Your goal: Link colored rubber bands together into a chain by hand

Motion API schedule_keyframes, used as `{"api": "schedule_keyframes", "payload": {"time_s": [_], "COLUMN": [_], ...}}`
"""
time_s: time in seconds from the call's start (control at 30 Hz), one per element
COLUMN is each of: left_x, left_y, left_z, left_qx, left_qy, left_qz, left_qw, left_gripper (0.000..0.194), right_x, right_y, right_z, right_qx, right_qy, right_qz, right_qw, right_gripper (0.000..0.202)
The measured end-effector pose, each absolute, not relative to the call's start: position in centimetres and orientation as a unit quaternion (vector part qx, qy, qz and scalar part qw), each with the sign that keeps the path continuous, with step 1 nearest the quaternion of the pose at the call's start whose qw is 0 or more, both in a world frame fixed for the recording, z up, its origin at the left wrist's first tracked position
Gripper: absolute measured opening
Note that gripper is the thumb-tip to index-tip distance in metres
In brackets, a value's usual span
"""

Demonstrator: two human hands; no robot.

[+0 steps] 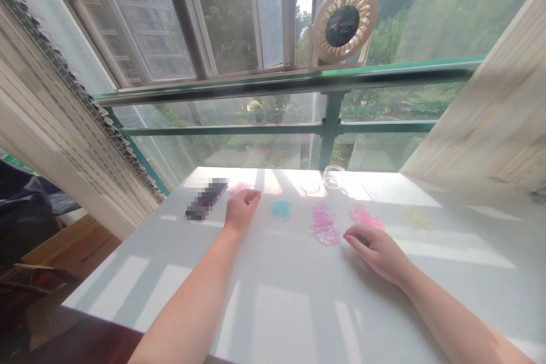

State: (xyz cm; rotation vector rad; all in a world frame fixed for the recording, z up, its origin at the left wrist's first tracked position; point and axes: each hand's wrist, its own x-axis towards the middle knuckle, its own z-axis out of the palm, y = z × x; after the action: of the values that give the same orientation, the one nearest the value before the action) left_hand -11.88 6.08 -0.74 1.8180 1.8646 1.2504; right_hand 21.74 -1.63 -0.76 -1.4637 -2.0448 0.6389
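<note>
My left hand is closed in a pinch just in front of a light pink pile, partly hiding it. Whatever its fingertips hold, if anything, is too small to make out. My right hand is also closed, thumb against fingers, low over the table between a purple pile and a bright pink pile. No item can be made out in its fingers. A teal pile lies between the hands, and a pale yellow pile sits farther right. The piles look like small thin loops or strands.
The white table stands against a window with a green railing. A clear round container and a clear ring-shaped piece are at its back edge. A blurred dark object lies left. A round fan is above the railing.
</note>
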Motion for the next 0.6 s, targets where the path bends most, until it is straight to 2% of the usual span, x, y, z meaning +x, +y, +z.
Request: {"api": "schedule_keyframes", "payload": {"time_s": [0.17, 0.4, 0.6], "left_x": [-11.3, -14.6, -16.5], "left_y": [5.9, 7.2, 8.3], "left_z": [-0.9, -0.8, -1.6], "left_qx": [0.636, 0.574, 0.537], "left_qy": [0.616, 0.707, 0.746], "left_qz": [0.438, 0.405, 0.388], "left_qw": [0.155, 0.082, 0.069], "left_gripper": [0.023, 0.023, 0.024], "right_x": [21.7, 21.9, 21.8], "right_y": [-1.8, -1.6, -1.7], "right_z": [-0.6, -0.9, -0.7], "right_qx": [-0.539, -0.53, -0.533], "right_qy": [-0.758, -0.763, -0.763], "right_qz": [0.241, 0.241, 0.242], "right_qw": [0.276, 0.28, 0.272], "right_gripper": [0.026, 0.024, 0.024]}}
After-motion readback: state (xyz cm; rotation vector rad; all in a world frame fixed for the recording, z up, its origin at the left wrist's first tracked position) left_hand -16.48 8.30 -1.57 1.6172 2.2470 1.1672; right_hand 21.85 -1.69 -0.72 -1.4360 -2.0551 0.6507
